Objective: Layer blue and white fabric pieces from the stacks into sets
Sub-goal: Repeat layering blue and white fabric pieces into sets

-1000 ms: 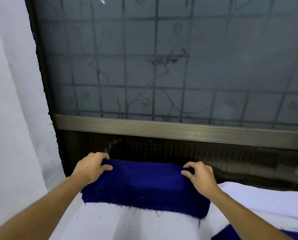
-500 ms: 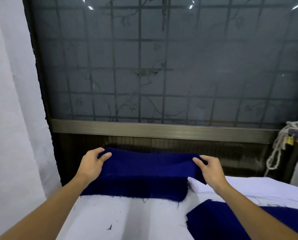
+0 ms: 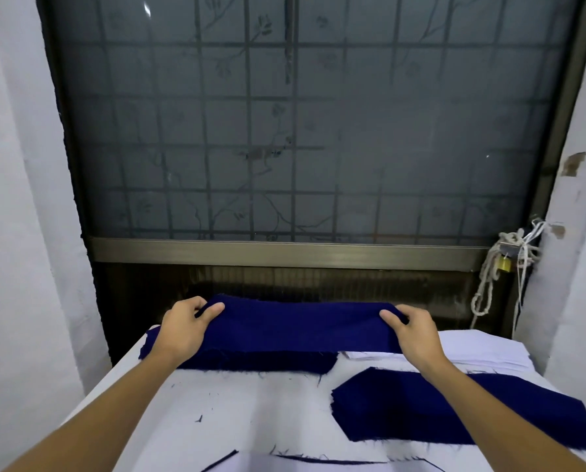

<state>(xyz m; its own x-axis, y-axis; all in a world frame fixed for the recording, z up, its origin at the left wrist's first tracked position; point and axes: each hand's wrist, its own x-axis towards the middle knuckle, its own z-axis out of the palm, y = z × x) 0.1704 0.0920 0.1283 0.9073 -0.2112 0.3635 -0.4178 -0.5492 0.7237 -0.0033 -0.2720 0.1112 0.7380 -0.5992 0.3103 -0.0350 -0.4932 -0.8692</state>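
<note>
Frosted grey window glass (image 3: 301,148) with a grid of bars and a faint leaf pattern fills the background. It is set in a dark metal frame between white walls (image 3: 19,199). At its right edge hangs a white knotted rope (image 3: 485,284) with a small brass padlock (image 3: 505,264); any marking on the lock is too small to read. Below the window stands a white-covered bench (image 3: 250,410), scattered with loose blue threads and cut off at its near edge and right corner.

The person's left hand (image 3: 182,327) and right hand (image 3: 414,330) reach forward on outstretched arms, one at each end of a dark blue fabric piece (image 3: 301,327). Each grip is narrow, with the digits curled round the cloth's end and pinching it. The parts of the fingers beneath the cloth are hidden. The piece stretches between the hands, raised just above the dark blue fabric stack (image 3: 267,362) at the bench's far left. Whether one layer or several are lifted cannot be told.

A white fabric stack (image 3: 489,349) lies at the far right, partly hidden by the right hand. The right forearm crosses a flat pile of dark blue fabric (image 3: 387,413) nearer the camera and covers part of it. At the bottom edge, pale cloth with a dark blue edge is cut off and hard to make out.
</note>
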